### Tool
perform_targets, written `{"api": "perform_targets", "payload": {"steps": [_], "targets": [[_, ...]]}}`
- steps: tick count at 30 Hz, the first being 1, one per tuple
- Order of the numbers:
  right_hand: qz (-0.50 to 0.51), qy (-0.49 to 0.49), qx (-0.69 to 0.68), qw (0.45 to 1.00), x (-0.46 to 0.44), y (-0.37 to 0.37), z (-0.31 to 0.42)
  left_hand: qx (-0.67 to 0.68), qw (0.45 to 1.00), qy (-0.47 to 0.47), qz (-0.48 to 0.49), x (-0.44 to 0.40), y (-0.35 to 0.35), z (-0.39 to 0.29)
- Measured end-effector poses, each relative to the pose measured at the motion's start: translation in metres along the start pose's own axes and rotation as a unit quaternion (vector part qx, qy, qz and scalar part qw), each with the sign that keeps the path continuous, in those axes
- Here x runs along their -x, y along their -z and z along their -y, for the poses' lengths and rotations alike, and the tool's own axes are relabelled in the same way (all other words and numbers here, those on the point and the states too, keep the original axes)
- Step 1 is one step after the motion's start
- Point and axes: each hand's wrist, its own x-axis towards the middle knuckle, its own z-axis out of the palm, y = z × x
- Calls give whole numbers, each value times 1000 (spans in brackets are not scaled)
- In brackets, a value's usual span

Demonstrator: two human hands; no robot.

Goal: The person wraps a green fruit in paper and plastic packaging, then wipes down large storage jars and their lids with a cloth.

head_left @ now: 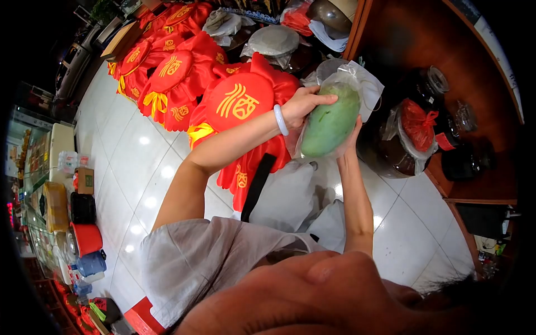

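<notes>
A large green oval fruit (330, 120) is in a clear plastic bag, whose loose end (365, 84) spreads out at the upper right. My left hand (304, 106), below a pale bracelet (280, 120) on the wrist, is closed on the fruit's left side, with the thumb lying across its front. On the lower right side, my right hand (352, 139) supports the fruit through the bag. Most of its fingers are hidden behind the fruit.
Jars with red cloth covers (240, 100) stand on the tiled floor (128, 162) at upper left. Dark jars (393, 139) are at the right, beside a wooden shelf (391, 28). A red bucket (87, 239) and a blue water bottle (91, 263) are at far left.
</notes>
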Motion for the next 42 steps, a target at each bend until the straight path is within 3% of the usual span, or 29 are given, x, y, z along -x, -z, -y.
{"api": "perform_targets", "payload": {"steps": [6,8,12,15,16,17,18,19,21,23,27,36,42], "targets": [[-19,-23,8,1000,-1,2,5,-4,999,15,38,-5,17,3],[0,-9,15,1000,-3,9,5,97,984,127,72,-1,26,-6],[40,24,35,998,0,5,2,-19,997,65,40,-2,11,0],[42,24,5,999,9,-8,4,-10,998,35,49,12,-1,-7],[43,41,46,997,2,-4,3,-13,999,15,46,3,6,1],[50,51,89,993,-7,1,5,-31,998,59,-15,-7,12,7],[38,102,241,964,-2,-9,7,-66,996,61,-17,13,-2,-13],[68,46,124,989,-17,21,3,-54,997,63,-8,12,-1,-16],[10,23,131,991,6,-19,6,117,973,118,160,-11,17,-4],[87,4,172,981,-24,38,0,88,990,60,91,-9,18,-4],[45,-7,163,986,-21,19,-11,2,1000,17,-26,5,22,-3],[7,20,176,984,-19,16,-19,26,998,58,-17,11,25,-3],[-22,35,202,979,-1,5,-9,99,992,64,49,19,39,-4]]}}
